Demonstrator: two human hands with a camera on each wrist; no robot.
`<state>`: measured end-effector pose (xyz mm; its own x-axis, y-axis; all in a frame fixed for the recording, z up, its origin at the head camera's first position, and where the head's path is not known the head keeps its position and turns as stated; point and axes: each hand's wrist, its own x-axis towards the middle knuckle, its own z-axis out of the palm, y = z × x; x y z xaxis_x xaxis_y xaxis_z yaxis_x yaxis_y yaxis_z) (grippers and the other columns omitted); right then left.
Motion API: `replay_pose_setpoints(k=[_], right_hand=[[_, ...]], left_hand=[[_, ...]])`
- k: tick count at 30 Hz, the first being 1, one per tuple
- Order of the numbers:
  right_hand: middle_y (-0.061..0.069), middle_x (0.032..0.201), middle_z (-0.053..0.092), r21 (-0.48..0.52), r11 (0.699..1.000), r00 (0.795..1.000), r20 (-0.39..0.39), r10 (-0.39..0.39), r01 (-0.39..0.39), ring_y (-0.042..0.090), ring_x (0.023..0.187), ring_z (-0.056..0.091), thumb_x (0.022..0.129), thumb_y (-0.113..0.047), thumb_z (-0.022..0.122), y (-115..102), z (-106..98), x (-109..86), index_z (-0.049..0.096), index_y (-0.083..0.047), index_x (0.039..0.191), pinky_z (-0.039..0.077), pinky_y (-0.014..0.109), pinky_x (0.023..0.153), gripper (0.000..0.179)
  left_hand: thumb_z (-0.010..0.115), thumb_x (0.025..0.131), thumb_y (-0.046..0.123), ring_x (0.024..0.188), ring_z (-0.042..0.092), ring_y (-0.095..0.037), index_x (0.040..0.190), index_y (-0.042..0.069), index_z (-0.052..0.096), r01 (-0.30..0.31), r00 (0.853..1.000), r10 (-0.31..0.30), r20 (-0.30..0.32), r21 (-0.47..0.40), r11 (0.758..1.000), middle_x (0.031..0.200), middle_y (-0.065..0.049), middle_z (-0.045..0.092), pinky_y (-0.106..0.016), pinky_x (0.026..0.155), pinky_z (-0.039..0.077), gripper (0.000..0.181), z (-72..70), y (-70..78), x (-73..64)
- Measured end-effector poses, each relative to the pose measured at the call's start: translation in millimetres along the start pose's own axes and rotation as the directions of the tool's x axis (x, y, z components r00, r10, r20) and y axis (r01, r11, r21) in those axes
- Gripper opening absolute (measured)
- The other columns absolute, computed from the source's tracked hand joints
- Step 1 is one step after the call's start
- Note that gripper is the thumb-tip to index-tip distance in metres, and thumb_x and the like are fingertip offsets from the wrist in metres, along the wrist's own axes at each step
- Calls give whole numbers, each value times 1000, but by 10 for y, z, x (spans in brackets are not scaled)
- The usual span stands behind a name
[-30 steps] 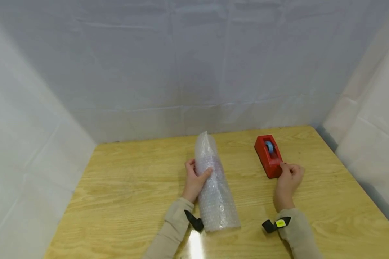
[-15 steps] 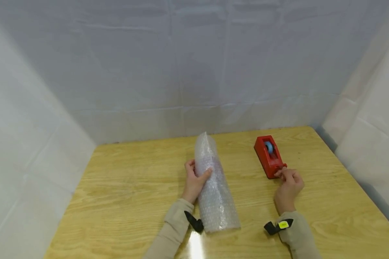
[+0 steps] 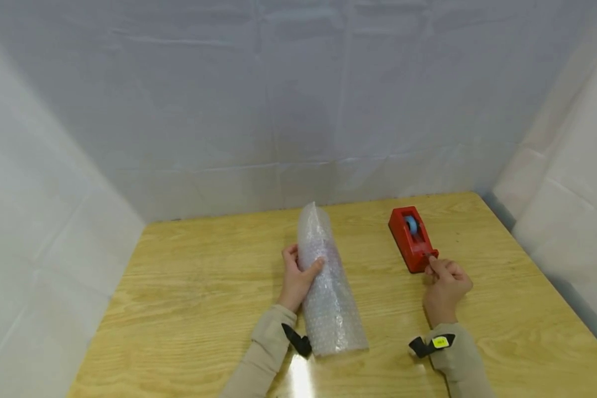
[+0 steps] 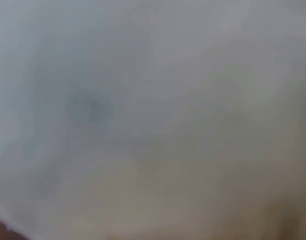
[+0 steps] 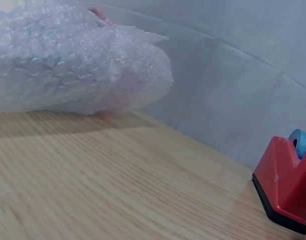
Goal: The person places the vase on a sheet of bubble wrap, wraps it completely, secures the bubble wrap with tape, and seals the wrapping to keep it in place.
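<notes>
A bundle of clear bubble wrap (image 3: 334, 312) rolled into a long tube lies on the wooden table, with something pale purple showing faintly through it. My left hand (image 3: 296, 283) grips it from the left, thumb across the top. To the right stands a red tape dispenser (image 3: 402, 239) with a tape roll (image 3: 411, 224) on a blue core. My right hand (image 3: 446, 286) is at its cutter end, thumb and finger pinching the tape's end there. In the right wrist view the bubble wrap (image 5: 77, 60) and dispenser (image 5: 280, 175) stand apart. The left wrist view is only a pale blur.
The wooden table (image 3: 194, 287) reaches back to a grey-white sheet (image 3: 219, 110). More white sheeting hangs at the left (image 3: 40, 193) and right (image 3: 572, 182). Each sleeve carries a black wrist strap.
My right hand slid down from the dispenser's cutter edge, then came back up close against it. The left hand keeps its hold on the bubble wrap, unmoved.
</notes>
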<state>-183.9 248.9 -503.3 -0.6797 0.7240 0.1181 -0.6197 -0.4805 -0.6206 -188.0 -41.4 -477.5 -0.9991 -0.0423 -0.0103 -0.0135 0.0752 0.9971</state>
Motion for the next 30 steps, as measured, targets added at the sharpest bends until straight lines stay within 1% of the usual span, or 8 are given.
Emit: replay_pose_setpoints(k=[2, 4, 6, 8, 13, 17, 22, 30], right_hand=[[9, 51, 46, -31, 999, 1000, -6, 22, -22, 20, 42, 39, 80, 23, 62, -8, -11, 4, 28, 3, 52, 24, 29, 38, 49], [7, 52, 46, -87, 995, 998, -16, 53, -55, 19, 42, 39, 81, 17, 68, -14, -39, 16, 29, 2, 54, 22, 31, 40, 50], [6, 52, 46, -165, 982, 996, -24, 84, -87, 19, 43, 39, 81, 9, 75, -25, -71, 31, 30, 1, 55, 24, 30, 41, 52], [5, 53, 49, -246, 962, 993, -39, 114, -120, 18, 44, 43, 79, 3, 80, -41, -96, 44, 32, 0, 56, 31, 27, 40, 53], [4, 57, 56, -332, 927, 984, -58, 166, -176, 17, 47, 50, 79, -2, 82, -70, -105, 46, 36, -1, 56, 43, 22, 44, 51], [7, 61, 64, -322, 927, 981, -66, 182, -193, 16, 47, 59, 81, -1, 79, -81, -103, 33, 40, 0, 54, 53, 25, 48, 48], [14, 76, 72, -287, 939, 982, -36, 185, -187, 22, 60, 71, 84, 2, 75, -90, -110, 6, 38, 1, 55, 58, 32, 59, 47], [18, 76, 71, -176, 976, 989, 53, 137, -126, 24, 62, 71, 86, 8, 70, -83, -110, -9, 37, 6, 54, 59, 33, 65, 46]], left_hand=[[74, 87, 21, 127, 45, -36, 141, 4, 25, 3, 1000, -3, -1, 5, 1000, 141, -24, 40, -51, 106, 36, 74, 1, 5, 3], [74, 87, 19, 127, 45, -38, 139, 3, 26, 1, 1000, -1, -6, 6, 1000, 140, -25, 41, -51, 107, 36, 73, 3, 10, 10], [74, 87, 18, 126, 45, -39, 139, 2, 26, -6, 1000, 7, -17, 4, 1000, 139, -26, 41, -52, 106, 36, 73, 3, -77, 62], [74, 86, 15, 125, 45, -41, 138, 0, 26, -12, 1000, 12, -26, 3, 1000, 138, -27, 41, -53, 106, 36, 72, 3, -75, 69], [75, 85, 18, 123, 47, -37, 138, 4, 28, -27, 998, 27, -50, 0, 1000, 137, -23, 43, -50, 105, 37, 72, 5, -103, 63], [76, 84, 24, 122, 48, -35, 137, 7, 29, -32, 998, 32, -45, -1, 999, 137, -21, 45, -49, 104, 39, 73, 14, -119, 62], [76, 84, 26, 122, 48, -35, 137, 7, 29, -42, 998, 41, -39, -5, 999, 137, -21, 45, -50, 104, 38, 74, 22, -119, 58], [76, 84, 26, 122, 48, -35, 136, 7, 29, -41, 998, 41, -38, 1, 999, 137, -21, 45, -49, 103, 39, 73, 15, -120, 44]])
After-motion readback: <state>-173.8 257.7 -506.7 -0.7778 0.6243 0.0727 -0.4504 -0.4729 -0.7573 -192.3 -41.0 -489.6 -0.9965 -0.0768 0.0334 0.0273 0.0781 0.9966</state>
